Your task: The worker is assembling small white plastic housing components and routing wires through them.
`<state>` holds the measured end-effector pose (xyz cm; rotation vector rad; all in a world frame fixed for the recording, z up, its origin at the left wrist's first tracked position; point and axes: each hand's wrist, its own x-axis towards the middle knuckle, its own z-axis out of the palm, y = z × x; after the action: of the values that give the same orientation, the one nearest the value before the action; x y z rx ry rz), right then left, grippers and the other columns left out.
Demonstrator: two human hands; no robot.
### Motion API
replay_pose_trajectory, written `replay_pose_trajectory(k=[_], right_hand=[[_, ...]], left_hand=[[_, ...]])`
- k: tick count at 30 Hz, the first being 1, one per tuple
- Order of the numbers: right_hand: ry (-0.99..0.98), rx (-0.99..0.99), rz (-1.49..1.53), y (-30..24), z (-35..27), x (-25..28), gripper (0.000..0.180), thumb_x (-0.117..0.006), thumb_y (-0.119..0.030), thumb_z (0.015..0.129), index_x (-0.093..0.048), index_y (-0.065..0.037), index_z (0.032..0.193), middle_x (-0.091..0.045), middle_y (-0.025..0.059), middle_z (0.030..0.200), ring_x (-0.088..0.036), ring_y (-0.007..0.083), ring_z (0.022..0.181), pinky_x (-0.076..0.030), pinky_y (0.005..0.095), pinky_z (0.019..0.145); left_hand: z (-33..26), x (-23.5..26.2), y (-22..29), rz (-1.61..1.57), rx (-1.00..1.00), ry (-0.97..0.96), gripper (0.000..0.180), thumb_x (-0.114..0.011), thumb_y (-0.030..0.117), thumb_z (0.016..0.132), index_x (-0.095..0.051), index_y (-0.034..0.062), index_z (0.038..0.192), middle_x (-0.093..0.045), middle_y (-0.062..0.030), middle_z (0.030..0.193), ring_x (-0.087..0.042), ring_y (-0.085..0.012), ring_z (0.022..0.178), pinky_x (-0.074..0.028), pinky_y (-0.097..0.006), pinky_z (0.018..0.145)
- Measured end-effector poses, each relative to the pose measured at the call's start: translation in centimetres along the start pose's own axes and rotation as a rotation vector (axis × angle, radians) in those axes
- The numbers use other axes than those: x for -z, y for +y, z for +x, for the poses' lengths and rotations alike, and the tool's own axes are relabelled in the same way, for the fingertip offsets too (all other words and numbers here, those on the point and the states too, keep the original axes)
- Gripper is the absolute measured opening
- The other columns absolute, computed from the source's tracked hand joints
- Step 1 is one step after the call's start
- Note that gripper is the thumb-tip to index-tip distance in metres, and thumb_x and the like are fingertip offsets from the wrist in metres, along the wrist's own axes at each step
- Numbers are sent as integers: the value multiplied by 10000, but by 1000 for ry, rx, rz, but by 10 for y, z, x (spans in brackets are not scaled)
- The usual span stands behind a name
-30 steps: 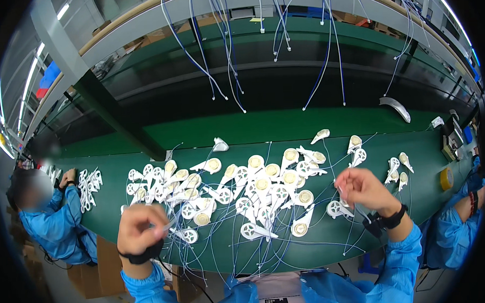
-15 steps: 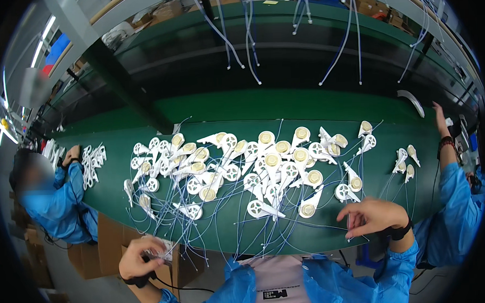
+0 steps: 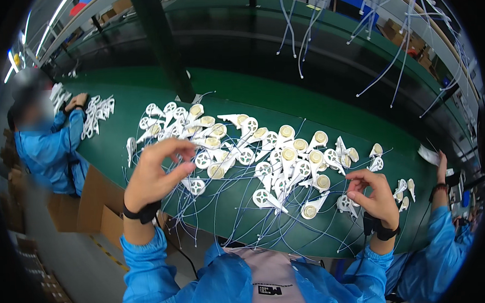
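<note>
My left hand (image 3: 157,173) is raised above the near edge of the green table (image 3: 239,215), thumb and fingers pinched on a thin clear tube (image 3: 201,206) that trails down over the table edge. My right hand (image 3: 373,192) hovers at the right end of the pile, fingertips pinched on another stretch of thin tube next to a white round part (image 3: 344,203). Between the hands lies a heap of white wheel-shaped plastic parts (image 3: 264,161) with cream discs and tangled tubes. Both wrists wear black bands and blue sleeves.
A person in blue (image 3: 44,142) works at the left with a smaller pile of white parts (image 3: 97,116). Another person's hand (image 3: 441,163) reaches in at the right. A dark post (image 3: 161,47) stands behind the pile. Clear tubes (image 3: 302,26) hang overhead. Cardboard boxes (image 3: 95,204) sit under the table.
Both hands have come up from below the table edge toward the pile, and the view has swung left and down. My left hand now pinches the tube higher over the table.
</note>
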<state>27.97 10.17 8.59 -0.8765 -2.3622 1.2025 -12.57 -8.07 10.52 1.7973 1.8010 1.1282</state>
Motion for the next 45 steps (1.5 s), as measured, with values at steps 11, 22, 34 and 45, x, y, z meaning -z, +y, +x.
replay_pose_trajectory(k=[11, 22, 34, 45], right_hand=[[32, -61, 6, 17, -15, -17, 295, -700, -35, 755, -651, 18, 1041, -654, 53, 753, -610, 121, 670, -484, 240, 647], [-18, -90, 88, 17, 3, -20, 258, -718, -41, 771, -658, 28, 1012, -666, 58, 765, -624, 110, 714, -505, 252, 687], [-82, -204, 116, -9, -15, -37, 253, -702, -90, 844, -621, 4, 1065, -596, 17, 839, -545, 91, 790, -434, 239, 697], [-157, -93, 192, 0, 11, -56, 301, -650, -53, 864, -582, 1, 1152, -600, 38, 813, -556, 111, 731, -456, 245, 668]], left_hand=[[75, 15, 73, -580, -468, -102, 1149, -276, 881, 756, -312, -87, 1374, -653, -207, 1011, -677, -275, 891, -553, -337, 696], [120, 40, 87, -447, -680, 49, 1149, -259, 878, 761, -300, -91, 1377, -653, -213, 981, -674, -274, 846, -553, -333, 677], [132, 92, 117, -260, -936, 281, 1149, -239, 874, 767, -287, -96, 1381, -653, -220, 948, -671, -273, 798, -553, -329, 656], [125, 40, 120, -498, -766, 257, 1148, -221, 870, 772, -274, -100, 1385, -653, -226, 917, -667, -271, 754, -552, -325, 637]])
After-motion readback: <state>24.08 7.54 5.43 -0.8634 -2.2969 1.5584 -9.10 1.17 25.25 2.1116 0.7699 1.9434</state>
